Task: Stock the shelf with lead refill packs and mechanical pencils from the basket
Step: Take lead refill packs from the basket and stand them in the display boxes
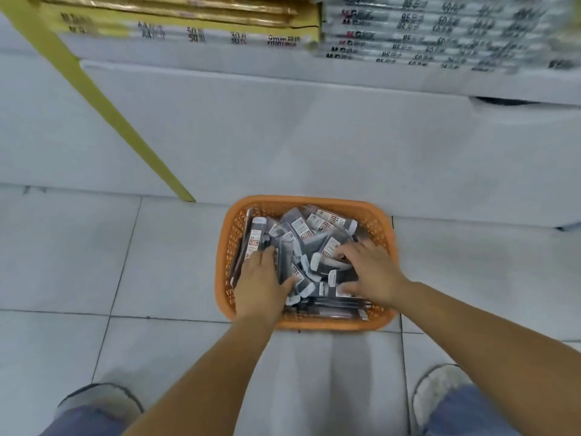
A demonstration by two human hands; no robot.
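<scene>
An orange plastic basket (382, 229) sits on the tiled floor, filled with several dark lead refill packs (314, 228) and long mechanical pencil packs (253, 239) with white labels. My left hand (259, 287) is in the basket's left side. Its fingers curl down among the dark packs and its thumb is spread to the right around them. My right hand (369, 273) lies over the packs on the right side, fingers spread and touching them. The white shelf base (283, 127) stands just behind the basket.
A yellow slanted post (125, 127) runs down to the floor left of the basket. Stacked paper reams (440, 29) and yellow packs (176, 17) fill the shelf above. My two shoes (100, 401) stand on the tiles on either side, near the bottom edge.
</scene>
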